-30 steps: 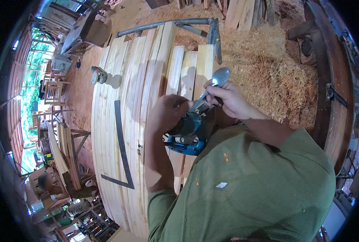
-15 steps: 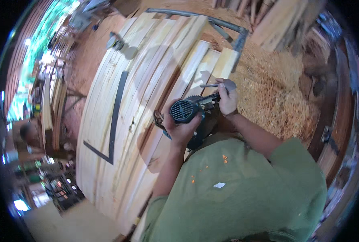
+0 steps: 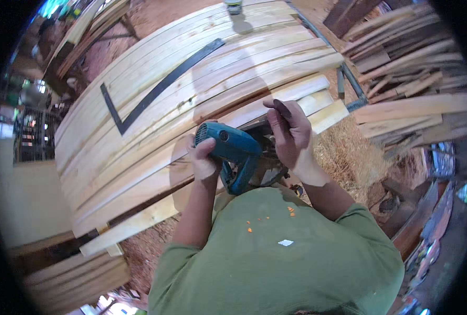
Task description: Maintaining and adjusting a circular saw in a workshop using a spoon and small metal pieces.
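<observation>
Power saw (image 3: pixel 233 144): blue moulded casing, rounded motor housing with slotted end, loop handle below; situated before the chest, above the near edge of the boards.

Left hand (image 3: pixel 204 156): curled around the slotted end of the housing, thumb pressed along its side.

Right hand (image 3: pixel 292 130): beside the saw's far end, fingers bent and nearly closed, pinching a dark rounded piece (image 3: pixel 281 108), smooth in outline; kind not determinable.

Boards (image 3: pixel 154 152): pale sawn timber, long, flat, straight-grained, a few knots; laid side by side.

Square (image 3: pixel 162 86): flat, dark, L-shaped, lying on the boards.

Frame (image 3: pixel 354 90): blue-grey metal, tubular, at the boards' right end.

Container (image 3: pixel 234 7): one, small, roundish, pale above and darker below, on the boards' far side, cut by the picture's edge; contents not visible.

Shavings (image 3: pixel 343 160): loose, curled, straw-coloured, on the ground.

Slabs (image 3: pixel 412 110): rough-edged wood, brown to tan, heaped at right.
</observation>
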{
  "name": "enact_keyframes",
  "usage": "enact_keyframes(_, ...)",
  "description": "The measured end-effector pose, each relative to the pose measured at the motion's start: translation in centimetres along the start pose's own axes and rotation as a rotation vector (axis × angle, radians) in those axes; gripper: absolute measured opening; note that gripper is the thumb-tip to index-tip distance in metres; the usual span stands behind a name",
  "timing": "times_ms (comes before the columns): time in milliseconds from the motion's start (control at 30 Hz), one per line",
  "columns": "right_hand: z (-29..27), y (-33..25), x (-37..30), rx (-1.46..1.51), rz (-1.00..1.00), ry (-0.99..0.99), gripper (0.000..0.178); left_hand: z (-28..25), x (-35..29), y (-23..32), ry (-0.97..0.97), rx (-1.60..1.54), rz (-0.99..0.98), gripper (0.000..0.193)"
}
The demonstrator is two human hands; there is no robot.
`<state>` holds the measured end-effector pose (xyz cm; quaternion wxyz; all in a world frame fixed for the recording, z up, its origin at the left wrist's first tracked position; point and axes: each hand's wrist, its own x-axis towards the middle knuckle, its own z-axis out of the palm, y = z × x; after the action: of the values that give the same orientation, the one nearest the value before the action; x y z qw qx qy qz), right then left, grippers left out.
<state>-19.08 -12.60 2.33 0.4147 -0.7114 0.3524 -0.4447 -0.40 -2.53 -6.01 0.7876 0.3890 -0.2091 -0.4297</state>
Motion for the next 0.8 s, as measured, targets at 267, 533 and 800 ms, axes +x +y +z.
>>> enact_keyframes(267, 3.2, -0.4, 3.4, 0.047, -0.205, -0.088, 0.022, -2.9, 0.7, 3.0, 0.147, -0.017, 0.011, 0.043)
enact_keyframes(533, 2.8, 2.6, 6.2, 0.369, 0.173, -0.144, 0.014, -2.1, 5.3, 5.1, -0.214, 0.672, 0.108, 0.027)
enact_keyframes(800, 2.2, 2.2, 7.2, 0.377, 0.279, -0.164, 0.012, -0.4, 7.0, 6.2, -0.108, 0.818, 0.046, 0.031)
